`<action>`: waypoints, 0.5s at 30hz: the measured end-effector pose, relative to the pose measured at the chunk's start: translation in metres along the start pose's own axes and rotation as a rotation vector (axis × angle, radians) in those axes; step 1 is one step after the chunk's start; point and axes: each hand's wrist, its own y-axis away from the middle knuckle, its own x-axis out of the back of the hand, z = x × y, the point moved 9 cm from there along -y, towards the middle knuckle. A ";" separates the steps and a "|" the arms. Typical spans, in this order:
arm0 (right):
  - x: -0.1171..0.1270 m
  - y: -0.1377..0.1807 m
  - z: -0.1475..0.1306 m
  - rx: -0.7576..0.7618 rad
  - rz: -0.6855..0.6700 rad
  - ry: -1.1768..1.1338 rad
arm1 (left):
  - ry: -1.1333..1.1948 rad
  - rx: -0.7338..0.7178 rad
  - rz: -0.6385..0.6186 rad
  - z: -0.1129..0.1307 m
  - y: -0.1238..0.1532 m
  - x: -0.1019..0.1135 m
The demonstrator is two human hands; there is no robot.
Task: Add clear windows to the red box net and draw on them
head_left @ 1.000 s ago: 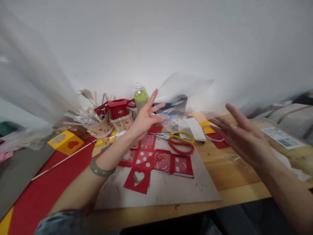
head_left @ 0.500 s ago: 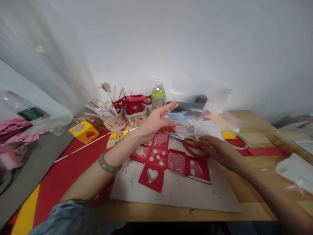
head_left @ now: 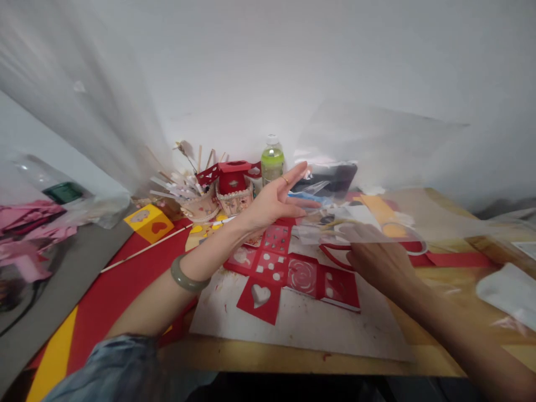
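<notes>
Clear sheet [head_left: 389, 162] stands raised over the far side of the desk [head_left: 419, 340], its long axis running left to right and its top edge toward the wall. Left hand [head_left: 272, 204] is wide open, fingertips at the sheet's left edge. Right hand [head_left: 379, 259] sits at the lower edge; I cannot tell its grip. Red cutout [head_left: 293, 273] lies beneath.

Our right hand [head_left: 377, 259] hides most of the scissors [head_left: 329, 254]; only one red loop shows. Whether its fingers pinch the clear plastic sheet [head_left: 389, 139], we cannot tell. The pink heap [head_left: 25, 262] is blurred, cut by the left edge.
</notes>
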 end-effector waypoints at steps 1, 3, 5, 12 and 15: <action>0.006 0.002 0.000 -0.010 0.005 0.039 | 0.008 -0.012 -0.014 0.001 0.000 -0.001; 0.020 0.008 0.004 -0.046 0.021 0.097 | 0.034 -0.041 -0.037 0.004 -0.001 -0.002; 0.034 0.016 0.011 -0.086 0.036 0.126 | 0.070 -0.071 -0.050 0.006 -0.002 -0.001; 0.054 0.073 0.046 -0.328 -0.003 0.062 | 0.140 -0.150 -0.019 0.000 -0.010 -0.002; 0.046 0.109 0.058 -0.386 -0.046 -0.140 | 0.159 -0.168 -0.029 -0.011 -0.010 -0.007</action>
